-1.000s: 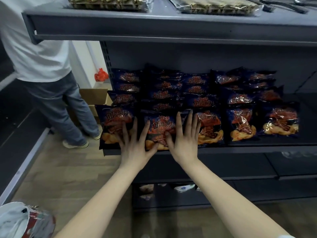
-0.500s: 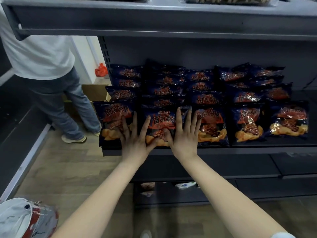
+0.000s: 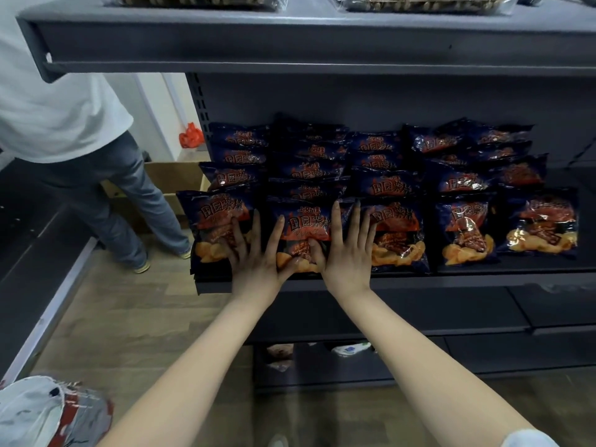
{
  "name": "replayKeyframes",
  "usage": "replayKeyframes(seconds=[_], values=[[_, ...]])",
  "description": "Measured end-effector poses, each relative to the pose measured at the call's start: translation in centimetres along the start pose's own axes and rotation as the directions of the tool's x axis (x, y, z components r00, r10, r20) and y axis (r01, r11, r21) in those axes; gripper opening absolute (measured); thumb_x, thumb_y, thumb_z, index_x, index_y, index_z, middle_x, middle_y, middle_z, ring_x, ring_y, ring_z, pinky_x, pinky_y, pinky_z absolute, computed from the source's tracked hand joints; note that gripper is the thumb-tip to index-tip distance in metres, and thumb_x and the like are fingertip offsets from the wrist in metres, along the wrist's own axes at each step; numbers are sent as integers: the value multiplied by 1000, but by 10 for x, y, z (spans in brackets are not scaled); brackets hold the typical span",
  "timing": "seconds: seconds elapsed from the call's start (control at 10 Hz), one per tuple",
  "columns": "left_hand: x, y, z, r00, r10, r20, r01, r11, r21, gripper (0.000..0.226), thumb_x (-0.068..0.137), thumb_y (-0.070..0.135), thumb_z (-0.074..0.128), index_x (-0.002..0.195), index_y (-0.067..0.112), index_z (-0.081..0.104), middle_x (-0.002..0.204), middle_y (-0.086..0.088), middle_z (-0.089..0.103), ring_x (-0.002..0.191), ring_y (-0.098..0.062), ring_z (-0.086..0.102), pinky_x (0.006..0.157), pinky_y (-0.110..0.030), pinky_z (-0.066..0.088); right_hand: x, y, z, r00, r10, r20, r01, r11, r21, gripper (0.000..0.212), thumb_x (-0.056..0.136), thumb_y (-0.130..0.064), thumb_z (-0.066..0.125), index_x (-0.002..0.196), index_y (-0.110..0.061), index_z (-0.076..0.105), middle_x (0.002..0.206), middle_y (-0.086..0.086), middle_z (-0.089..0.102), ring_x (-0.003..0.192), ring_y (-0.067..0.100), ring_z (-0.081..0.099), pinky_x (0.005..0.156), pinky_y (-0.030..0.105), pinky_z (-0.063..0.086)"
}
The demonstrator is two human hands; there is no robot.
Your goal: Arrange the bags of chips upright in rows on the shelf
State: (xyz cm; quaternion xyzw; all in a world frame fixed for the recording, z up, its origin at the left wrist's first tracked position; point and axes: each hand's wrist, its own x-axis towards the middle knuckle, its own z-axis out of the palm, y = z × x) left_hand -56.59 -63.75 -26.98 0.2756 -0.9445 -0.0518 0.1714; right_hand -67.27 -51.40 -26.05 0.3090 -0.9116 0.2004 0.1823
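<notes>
Dark blue chip bags with orange print stand in several rows on the grey shelf (image 3: 483, 279). My left hand (image 3: 254, 256) lies flat with fingers spread across the front left bag (image 3: 209, 214) and the second front bag (image 3: 304, 224). My right hand (image 3: 348, 250) presses flat on the seam between that second bag and the third front bag (image 3: 403, 243). Both thumbs touch the lower part of the second bag. Neither hand grips anything. Two more front bags (image 3: 464, 233) stand to the right, untouched.
An upper shelf (image 3: 290, 43) overhangs the bags and carries clear-wrapped packs. A person in a white shirt and jeans (image 3: 64, 124) stands at the left by a cardboard box (image 3: 174, 179). A white and red bag (image 3: 38, 411) sits at the lower left.
Both hands stay flat on the front bags, almost where they were. My view has shifted slightly, nothing else.
</notes>
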Motion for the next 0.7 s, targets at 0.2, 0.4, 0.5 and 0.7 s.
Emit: replayKeyframes(seconds=[0.2, 0.4, 0.5, 0.7], values=[[-6, 5, -12, 1000, 23, 3, -23, 1000, -20, 83, 79, 72, 29, 147, 34, -1, 157, -14, 4, 140, -42, -7, 104, -68, 3, -10, 3, -4, 998, -42, -48, 44, 998, 44, 72, 94, -61, 24, 149, -14, 12, 151, 30, 18, 141, 43, 17, 116, 53, 15], [-13, 9, -18, 999, 34, -23, -35, 999, -40, 91, 77, 72, 32, 147, 29, -7, 157, -13, 4, 141, -41, -4, 106, -64, 2, -19, 5, -10, 998, -40, -39, 44, 995, 87, 74, 95, -62, 19, 149, -13, 5, 152, 29, 16, 142, 41, 16, 116, 51, 16], [-16, 9, -19, 999, 34, -23, -35, 999, -25, 92, 76, 73, 32, 148, 27, -3, 156, -15, 6, 141, -43, 1, 105, -62, 1, -22, 8, -9, 999, -36, -25, 38, 995, 88, 75, 94, -62, 19, 149, -14, 1, 153, 28, 13, 143, 39, 12, 117, 50, 14], [-20, 13, -25, 999, 24, -48, -28, 995, -97, 90, 78, 71, 33, 147, 28, -5, 156, -16, 9, 141, -44, 4, 105, -64, 5, -27, 6, -13, 998, -37, -42, 43, 989, 141, 76, 94, -62, 22, 149, -11, 5, 153, 28, 12, 144, 38, 10, 117, 50, 13]])
